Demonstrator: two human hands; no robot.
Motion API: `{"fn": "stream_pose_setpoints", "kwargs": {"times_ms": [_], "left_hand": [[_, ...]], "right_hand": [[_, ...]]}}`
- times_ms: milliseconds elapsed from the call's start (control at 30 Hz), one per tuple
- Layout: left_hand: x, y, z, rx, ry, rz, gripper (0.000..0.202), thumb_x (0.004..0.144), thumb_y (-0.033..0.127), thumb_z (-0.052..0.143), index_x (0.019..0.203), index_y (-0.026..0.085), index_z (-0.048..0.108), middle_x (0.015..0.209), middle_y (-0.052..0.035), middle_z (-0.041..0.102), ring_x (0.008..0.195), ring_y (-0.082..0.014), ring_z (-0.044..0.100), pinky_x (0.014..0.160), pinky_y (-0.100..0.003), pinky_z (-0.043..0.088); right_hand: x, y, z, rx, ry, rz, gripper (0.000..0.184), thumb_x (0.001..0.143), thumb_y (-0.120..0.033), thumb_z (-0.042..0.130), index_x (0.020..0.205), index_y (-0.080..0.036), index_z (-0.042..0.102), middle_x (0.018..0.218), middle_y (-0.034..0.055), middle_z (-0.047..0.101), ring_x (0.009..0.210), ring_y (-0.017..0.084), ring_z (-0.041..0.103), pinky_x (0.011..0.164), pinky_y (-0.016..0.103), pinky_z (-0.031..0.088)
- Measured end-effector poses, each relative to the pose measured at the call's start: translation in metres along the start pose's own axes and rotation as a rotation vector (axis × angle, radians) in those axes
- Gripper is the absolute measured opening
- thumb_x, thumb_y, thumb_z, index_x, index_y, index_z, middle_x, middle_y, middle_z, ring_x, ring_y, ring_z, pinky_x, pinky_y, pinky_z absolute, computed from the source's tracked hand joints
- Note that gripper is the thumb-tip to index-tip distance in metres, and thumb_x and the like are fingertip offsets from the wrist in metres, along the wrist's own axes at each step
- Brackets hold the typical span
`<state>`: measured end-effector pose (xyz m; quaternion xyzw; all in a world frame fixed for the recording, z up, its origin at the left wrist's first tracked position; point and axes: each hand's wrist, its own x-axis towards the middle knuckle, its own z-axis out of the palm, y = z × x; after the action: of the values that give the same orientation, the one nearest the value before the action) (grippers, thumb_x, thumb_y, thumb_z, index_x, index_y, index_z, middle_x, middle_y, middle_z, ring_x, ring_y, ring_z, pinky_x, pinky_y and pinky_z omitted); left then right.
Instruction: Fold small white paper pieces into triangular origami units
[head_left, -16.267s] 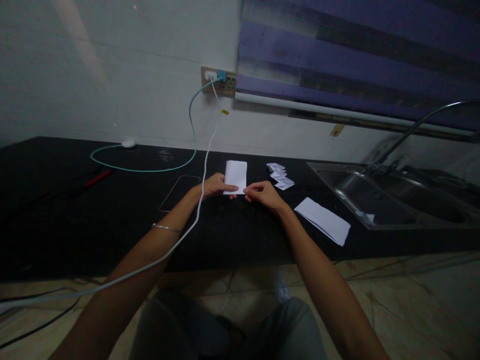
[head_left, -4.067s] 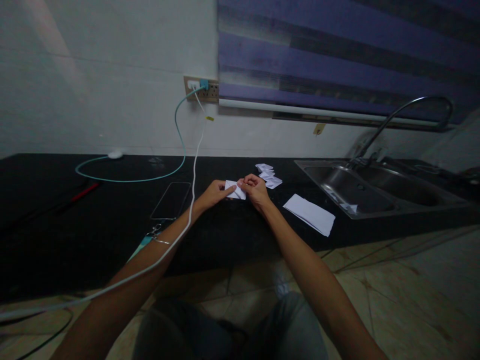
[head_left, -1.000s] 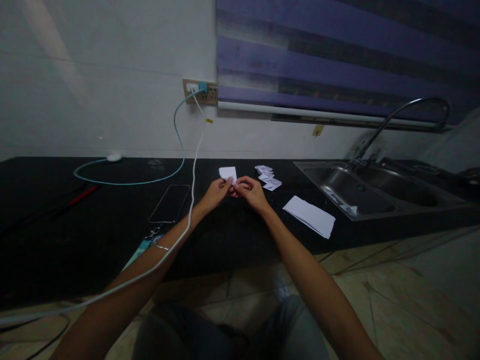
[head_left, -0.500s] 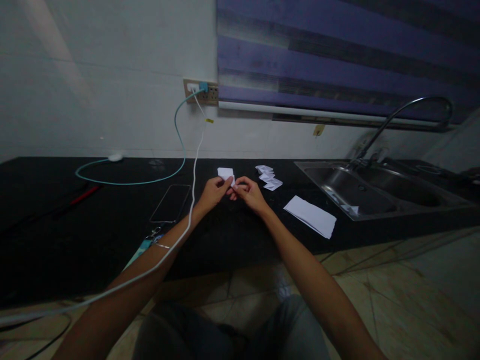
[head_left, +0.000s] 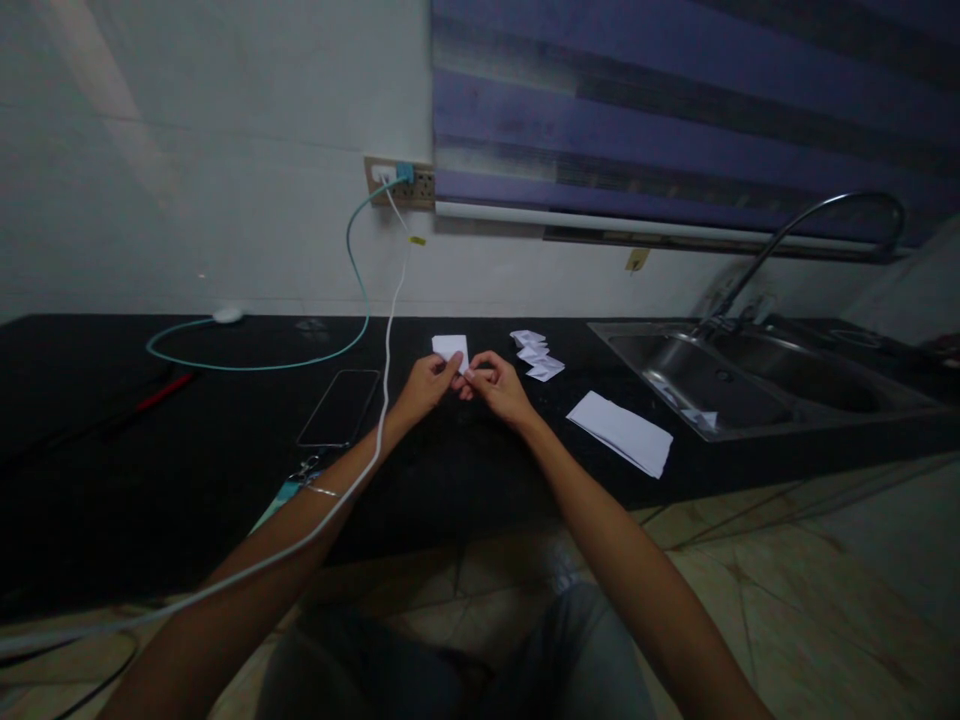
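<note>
Phone is lying flat on the black counter, teal strap sitting just beside its near end. Teal cable is looping from the wall outlet to a white puck-like piece; white cable is dropping from the same outlet (yellow tag showing partway). Purple-striped blind is hanging upper right. Curved faucet is rising behind the steel sink.

One head-worn camera looks forward and down over the hands and counter, facing the wall.
</note>
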<state>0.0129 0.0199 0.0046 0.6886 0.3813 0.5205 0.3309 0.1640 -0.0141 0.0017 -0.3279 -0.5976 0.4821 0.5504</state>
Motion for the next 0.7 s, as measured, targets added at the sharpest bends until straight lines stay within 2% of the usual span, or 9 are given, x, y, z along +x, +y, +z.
{"fn": "stream_pose_setpoints", "kwargs": {"times_ms": [133, 267, 567, 700], "left_hand": [[0.0012, -0.003, 0.0013, 0.0, 0.018, 0.002, 0.046, 0.08, 0.047, 0.06, 0.048, 0.016, 0.05, 0.046, 0.0033, 0.045, 0.044, -0.0082, 0.039, 0.044, -0.021, 0.028], [0.0007, -0.0027, 0.0019, -0.036, 0.026, -0.005, 0.044, 0.079, 0.048, 0.062, 0.049, 0.016, 0.052, 0.046, 0.002, 0.049, 0.044, -0.0087, 0.041, 0.043, -0.021, 0.029], [-0.0029, 0.0053, 0.0006, -0.036, -0.074, 0.03, 0.053, 0.084, 0.053, 0.054, 0.045, 0.017, 0.049, 0.043, 0.0, 0.051, 0.042, -0.0098, 0.048, 0.044, -0.021, 0.034], [-0.0024, 0.0053, 0.0013, -0.073, -0.118, -0.006, 0.059, 0.087, 0.059, 0.046, 0.045, 0.018, 0.049, 0.044, -0.002, 0.054, 0.043, -0.0109, 0.05, 0.045, -0.022, 0.037]], "right_hand": [[-0.0002, -0.0001, 0.0015, 0.021, -0.005, 0.008, 0.038, 0.071, -0.046, 0.072, 0.086, -0.022, 0.045, 0.067, -0.0013, 0.067, 0.057, 0.012, 0.062, 0.06, 0.025, 0.052], [-0.0004, 0.0007, 0.0024, 0.036, -0.006, 0.019, 0.041, 0.07, -0.048, 0.072, 0.084, -0.022, 0.043, 0.067, -0.0016, 0.067, 0.057, 0.012, 0.062, 0.059, 0.025, 0.052], [-0.0004, 0.0083, 0.0003, -0.003, 0.017, -0.057, 0.037, 0.074, -0.047, 0.069, 0.084, -0.023, 0.043, 0.063, -0.0031, 0.064, 0.057, 0.012, 0.061, 0.06, 0.024, 0.05], [-0.0003, 0.008, 0.0001, -0.011, 0.021, -0.04, 0.037, 0.074, -0.047, 0.069, 0.083, -0.022, 0.043, 0.063, -0.0028, 0.064, 0.056, 0.012, 0.06, 0.059, 0.024, 0.05]]}}
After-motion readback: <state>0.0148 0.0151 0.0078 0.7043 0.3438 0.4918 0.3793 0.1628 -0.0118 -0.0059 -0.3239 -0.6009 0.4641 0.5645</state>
